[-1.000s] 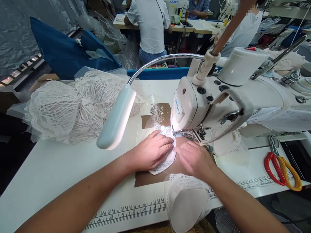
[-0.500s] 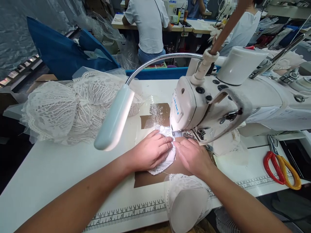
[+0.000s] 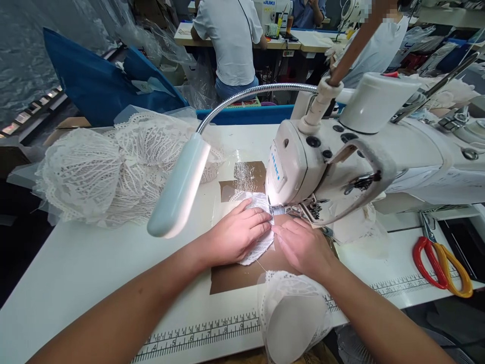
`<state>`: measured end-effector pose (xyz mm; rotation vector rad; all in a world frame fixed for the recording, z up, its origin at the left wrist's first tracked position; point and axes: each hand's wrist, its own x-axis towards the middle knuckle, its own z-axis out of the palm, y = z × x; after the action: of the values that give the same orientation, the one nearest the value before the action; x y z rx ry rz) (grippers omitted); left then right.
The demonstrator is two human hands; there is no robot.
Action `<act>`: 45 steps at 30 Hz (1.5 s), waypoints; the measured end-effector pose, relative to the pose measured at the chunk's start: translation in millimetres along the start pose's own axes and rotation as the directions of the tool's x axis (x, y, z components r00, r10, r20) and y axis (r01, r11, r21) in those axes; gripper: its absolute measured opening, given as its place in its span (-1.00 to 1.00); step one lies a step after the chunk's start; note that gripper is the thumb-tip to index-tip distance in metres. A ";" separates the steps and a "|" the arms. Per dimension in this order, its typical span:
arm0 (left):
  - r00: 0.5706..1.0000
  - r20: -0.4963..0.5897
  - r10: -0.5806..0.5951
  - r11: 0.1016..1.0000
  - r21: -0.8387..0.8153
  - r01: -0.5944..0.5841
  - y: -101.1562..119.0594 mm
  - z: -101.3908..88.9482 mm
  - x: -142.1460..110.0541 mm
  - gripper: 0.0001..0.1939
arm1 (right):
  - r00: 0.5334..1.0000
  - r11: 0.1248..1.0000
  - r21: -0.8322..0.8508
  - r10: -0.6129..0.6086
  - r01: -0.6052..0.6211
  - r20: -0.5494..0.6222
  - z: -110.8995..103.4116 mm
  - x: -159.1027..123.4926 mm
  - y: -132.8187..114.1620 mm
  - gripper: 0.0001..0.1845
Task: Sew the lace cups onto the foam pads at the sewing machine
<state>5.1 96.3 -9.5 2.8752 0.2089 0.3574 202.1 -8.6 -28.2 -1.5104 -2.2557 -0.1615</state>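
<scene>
A white lace cup [image 3: 258, 251] lies partly under the head of the white sewing machine [image 3: 291, 156]. Flat on top of it rests my left hand [image 3: 238, 232], fingers stretched toward the needle area. At the cup's right edge, my right hand [image 3: 301, 242] pinches the fabric between thumb and forefinger just in front of the presser foot. A thread runs from this cup to a second lace cup [image 3: 293, 318], which hangs over the table's front edge with its smooth inner side showing. The machine's head partly hides the stitching point.
A lamp [image 3: 180, 187] on a bendy neck hangs left of the machine. Bundled lace pieces [image 3: 94, 172] lie at the left. Scissors with red and yellow handles [image 3: 441, 260] rest at the right. A printed ruler [image 3: 204, 333] follows the front edge. People sit at tables behind.
The lace cup has slid slightly away from me, under the machine head, and its near edge is farther up. Both hands stay on it, almost in place.
</scene>
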 end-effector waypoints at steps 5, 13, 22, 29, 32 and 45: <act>0.998 0.040 0.057 0.998 -0.036 -0.055 -3.8 0.1 0.7 -0.67 | 0.999 0.999 0.039 0.025 -0.026 0.023 1.2 -0.6 -0.2 -0.72; 0.997 0.035 0.067 0.997 -0.052 -0.065 -7.6 -0.9 -3.4 -0.61 | 0.993 0.996 0.002 0.086 -0.086 0.086 0.4 -2.2 1.5 -0.70; 1.000 -0.014 -0.001 0.998 -0.062 0.000 -6.4 5.8 -5.2 -0.58 | 0.994 0.984 -0.170 0.066 -0.050 0.088 3.7 3.0 -2.5 -0.60; 0.998 -0.044 -0.051 0.998 -0.034 0.049 -0.2 6.2 0.4 -0.65 | 0.987 0.972 -0.202 0.136 -0.117 0.082 1.1 9.1 -7.9 -0.58; 0.994 -0.080 -0.069 0.998 -0.010 0.069 1.9 7.4 2.3 -0.65 | 0.978 0.968 -0.189 0.186 -0.167 0.089 1.4 10.7 -8.7 -0.56; 0.994 -0.060 -0.087 0.996 0.008 0.088 -0.9 7.2 3.1 -0.65 | 0.991 0.986 -0.115 0.126 -0.120 0.045 3.7 -1.9 -0.8 -0.59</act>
<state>9.8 96.1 -15.8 2.8568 0.3473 0.4263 201.0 -9.4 -32.2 -1.7261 -2.2185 -0.2181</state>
